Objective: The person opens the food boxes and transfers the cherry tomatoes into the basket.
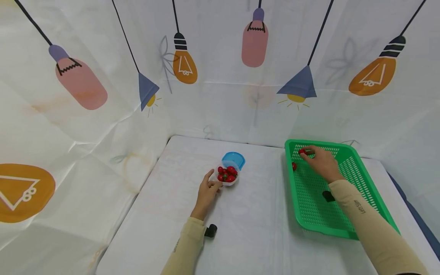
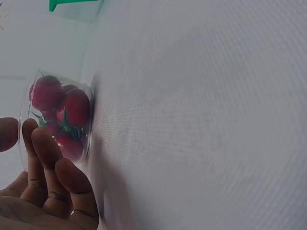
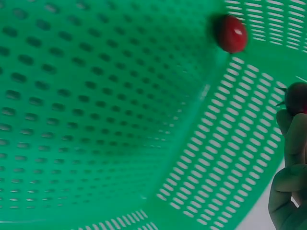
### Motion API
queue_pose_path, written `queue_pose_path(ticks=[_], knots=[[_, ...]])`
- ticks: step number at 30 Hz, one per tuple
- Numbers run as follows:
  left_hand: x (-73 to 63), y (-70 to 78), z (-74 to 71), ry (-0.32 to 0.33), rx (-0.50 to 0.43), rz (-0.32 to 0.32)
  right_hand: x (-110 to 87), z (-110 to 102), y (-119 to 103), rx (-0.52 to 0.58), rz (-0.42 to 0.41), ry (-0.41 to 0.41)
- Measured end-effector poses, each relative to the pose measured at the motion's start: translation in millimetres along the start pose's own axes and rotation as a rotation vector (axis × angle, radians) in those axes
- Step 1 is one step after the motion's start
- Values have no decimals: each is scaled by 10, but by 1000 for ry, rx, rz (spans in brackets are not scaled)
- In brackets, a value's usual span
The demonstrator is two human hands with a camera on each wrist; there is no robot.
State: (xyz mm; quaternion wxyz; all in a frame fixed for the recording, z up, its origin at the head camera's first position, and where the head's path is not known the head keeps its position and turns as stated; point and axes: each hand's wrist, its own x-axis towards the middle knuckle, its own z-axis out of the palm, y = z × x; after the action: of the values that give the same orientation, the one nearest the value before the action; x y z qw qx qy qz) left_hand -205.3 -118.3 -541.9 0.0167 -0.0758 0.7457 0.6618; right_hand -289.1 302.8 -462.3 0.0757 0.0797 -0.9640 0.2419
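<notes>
A clear plastic container (image 1: 235, 182) of cherry tomatoes (image 1: 225, 174), some with green stems, stands on the table with its blue lid (image 1: 233, 158) hinged open behind. My left hand (image 1: 207, 193) holds its near left side, the rim between thumb and fingers (image 2: 45, 148) in the left wrist view. Inside the left wall of a green basket (image 1: 307, 206), above its floor, my right hand (image 1: 322, 162) pinches one cherry tomato (image 1: 302, 151) by the fingertips. That tomato (image 3: 296, 98) shows dark stem leaves in the right wrist view. Another tomato (image 3: 232, 33) lies at the basket's inner edge.
The basket's raised, slotted rim (image 1: 292, 191) stands between the container and the right hand. White cloth with printed lamps (image 1: 255, 44) hangs behind the table and on the left. The white tabletop (image 1: 254, 225) stretches between the two arms.
</notes>
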Motion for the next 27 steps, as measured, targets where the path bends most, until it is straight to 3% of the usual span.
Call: queue_pose_path(ticks=[7, 21, 24, 27], knots=[[2, 18, 6, 9, 8, 3, -7, 143, 80, -15, -22, -42], [14, -2, 23, 3, 17, -26, -69, 295, 165, -20, 23, -130], [-31, 97, 23, -6, 14, -32, -88, 317, 176, -17, 22, -134], [-162, 299, 10, -15, 20, -22, -96, 333, 186, -13, 23, -129]])
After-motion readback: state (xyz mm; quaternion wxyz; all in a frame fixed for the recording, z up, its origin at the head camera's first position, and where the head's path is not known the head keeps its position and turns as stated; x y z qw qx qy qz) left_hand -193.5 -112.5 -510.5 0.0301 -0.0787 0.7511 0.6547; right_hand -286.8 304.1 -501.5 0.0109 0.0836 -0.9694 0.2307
